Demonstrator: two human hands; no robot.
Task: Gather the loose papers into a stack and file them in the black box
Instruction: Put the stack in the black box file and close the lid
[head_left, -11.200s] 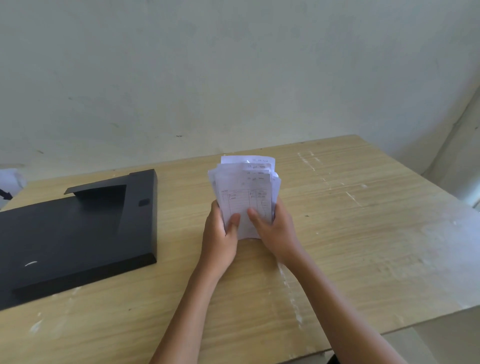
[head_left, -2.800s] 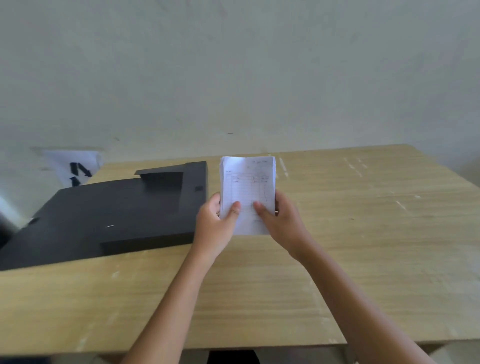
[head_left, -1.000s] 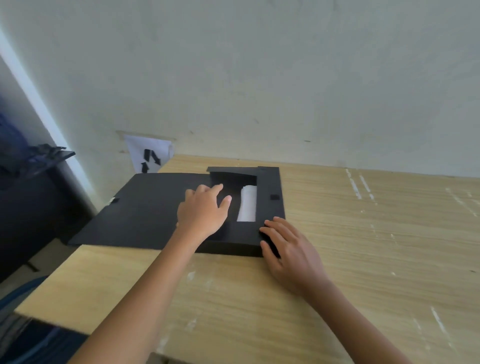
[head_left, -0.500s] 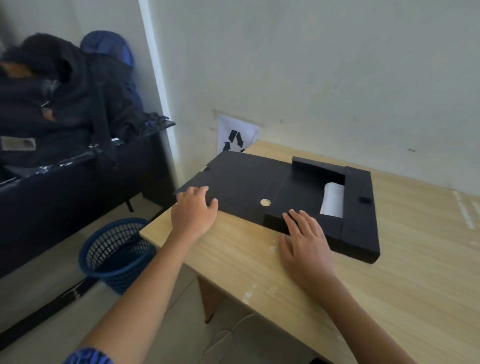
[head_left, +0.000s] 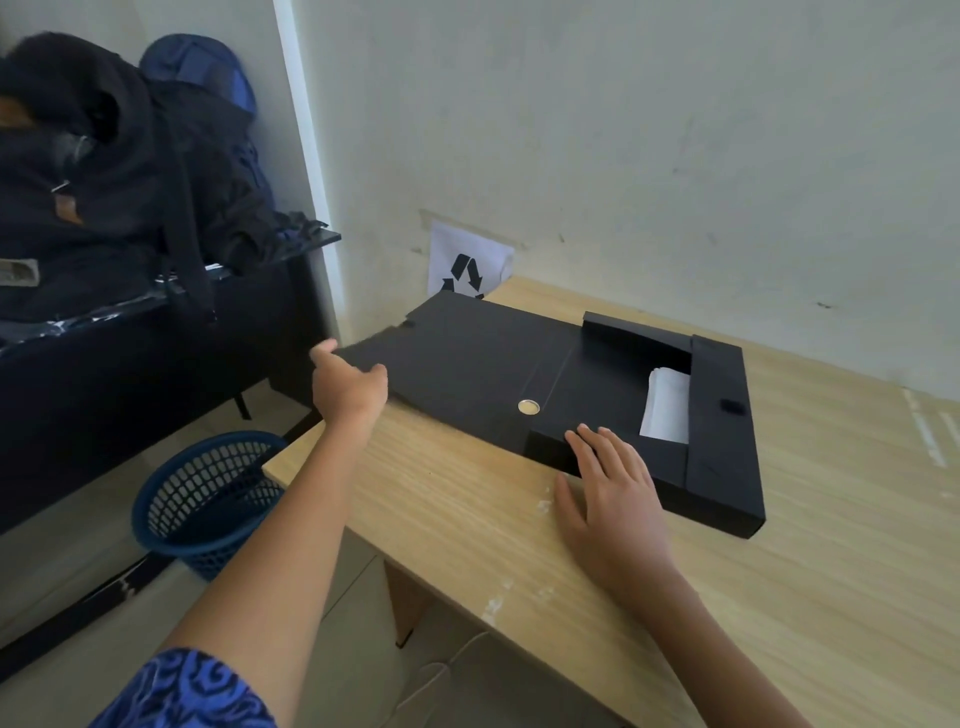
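The black box lies open on the wooden table, and its wide lid is spread flat to the left, past the table's corner. The white paper stack lies inside the box's tray, partly hidden by the side flaps. My left hand is at the lid's far left edge, fingers curled under it and thumb on top. My right hand lies flat and open on the table, fingertips resting on the box's near flap.
A blue mesh waste basket stands on the floor below the table's left corner. Dark backpacks sit on a black bench at the left. A recycling sign hangs on the wall behind the box.
My left hand has reached further left to the lid's outer edge and closed on it. My right hand has stayed at the box's near flap. The papers, held earlier, lie in the box.
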